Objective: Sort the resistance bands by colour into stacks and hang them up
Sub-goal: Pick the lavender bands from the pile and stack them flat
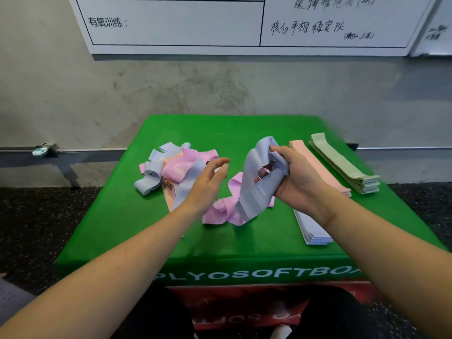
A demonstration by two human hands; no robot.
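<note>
Green padded worktop point(122, 216), smooth vinyl skin, white block lettering along the front edge. Right hand point(297, 178) curled round a crumpled grey-blue band point(256, 189), flat stretchy strip drooping in a soft loop onto a rumpled pink band point(223, 209). Left hand point(208, 183) relaxed, fingers loosely spread, holding nothing, hovering beside the tangled pile point(168, 170) of pink, grey-blue and peach bands at centre-left. To the right, three neat flat stacks: sage green stack point(347, 167) farthest right, peach stack point(318, 165) just beside it, pale grey-blue stack point(313, 231) nearer, partly under the right forearm. Rough mottled concrete wall point(171, 94) behind, whiteboard point(176, 23) above.
</note>
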